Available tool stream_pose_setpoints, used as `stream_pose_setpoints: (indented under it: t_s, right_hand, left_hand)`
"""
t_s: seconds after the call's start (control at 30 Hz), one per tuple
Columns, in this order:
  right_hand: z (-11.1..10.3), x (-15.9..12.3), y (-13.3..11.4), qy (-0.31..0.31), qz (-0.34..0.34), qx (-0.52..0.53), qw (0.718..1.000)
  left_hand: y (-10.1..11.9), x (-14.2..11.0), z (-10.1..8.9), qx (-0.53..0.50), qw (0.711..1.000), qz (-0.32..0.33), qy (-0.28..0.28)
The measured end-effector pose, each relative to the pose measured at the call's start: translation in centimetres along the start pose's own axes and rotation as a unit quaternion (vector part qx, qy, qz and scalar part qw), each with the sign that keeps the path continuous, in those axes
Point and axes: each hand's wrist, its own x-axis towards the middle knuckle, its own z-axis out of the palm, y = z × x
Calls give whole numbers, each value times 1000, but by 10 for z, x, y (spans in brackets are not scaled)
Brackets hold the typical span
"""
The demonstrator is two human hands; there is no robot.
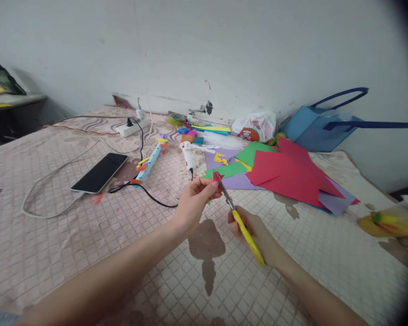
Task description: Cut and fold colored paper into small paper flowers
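Note:
Between the thumb and fingers of my left hand (199, 197) is a small piece of red paper (216, 176). My right hand (250, 226) grips a pair of scissors (242, 226) with yellow handles, and their metal blades reach up to the red piece. Whether the blades are apart is too small to tell. Just beyond my hands lie a green paper strip (229, 170) and purple sheets (240, 182). Large cut red sheets (285, 174) are heaped to the right of them. A white glue gun (187, 156) rests behind my left hand.
On the left, a phone (99, 173) is wired to a cable near a power strip (132, 127). A light blue paper strip (151, 164) with orange and yellow bits lies beside it. Along the wall are tape (176, 119), a plastic bag (255, 127) and a blue bag (319, 129).

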Motion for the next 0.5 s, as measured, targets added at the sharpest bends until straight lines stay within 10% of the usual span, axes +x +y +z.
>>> stream_pose_setpoints:
  t_s: [0.5]
  right_hand:
    - [-1,-1,1,12,10,-32,999]
  left_hand:
    - [3,2,-2,21,1000,6,-19]
